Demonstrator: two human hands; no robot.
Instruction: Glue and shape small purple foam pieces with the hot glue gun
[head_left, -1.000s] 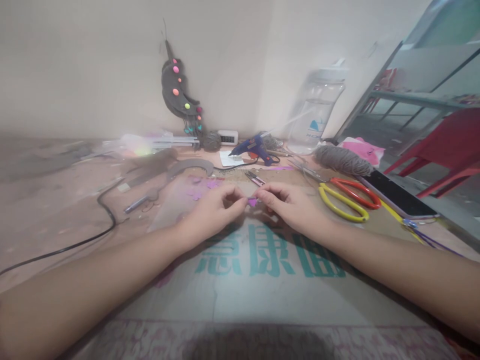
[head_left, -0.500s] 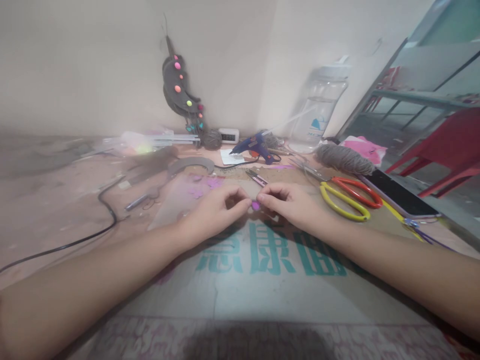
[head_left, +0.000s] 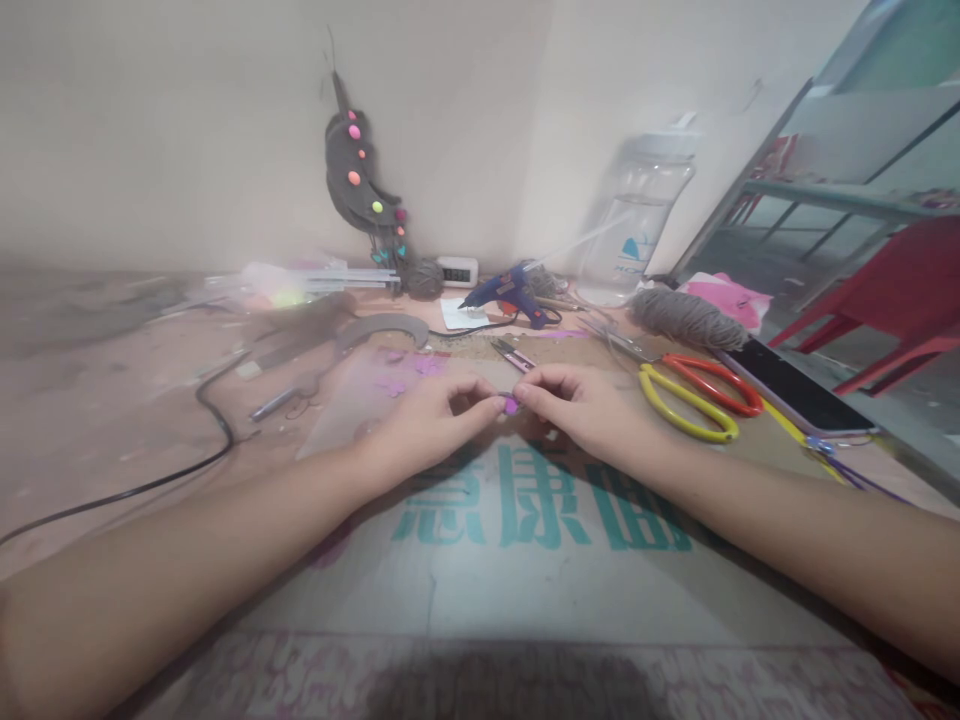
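Observation:
A small purple piece (head_left: pixel 511 406) sits between my two hands, with a thin dark strand along its top; its exact kind is too small to make out. My left hand (head_left: pixel 457 415) pinches its left side between thumb and forefinger. On the other side, my right hand (head_left: pixel 566 400) pinches it in the same way. Just beyond the fingertips lie thread snips (head_left: pixel 513 355). Purple flower-shaped cutouts (head_left: pixel 427 365) rest past my left hand. Under both hands is a board (head_left: pixel 495 590) with large green characters.
Scissors with red and yellow handles (head_left: pixel 690 400) lie right of my right hand, beside a phone (head_left: pixel 802 390). Farther back are a blue glue gun (head_left: pixel 502 293), grey yarn (head_left: pixel 690 318), a water bottle (head_left: pixel 637 220) and a small clock (head_left: pixel 457 271). A black cord (head_left: pixel 217 420) crosses the left side.
The purple piece has turned slightly between my fingertips, and the dark strand above it shows more. Both hands stay in nearly the same place.

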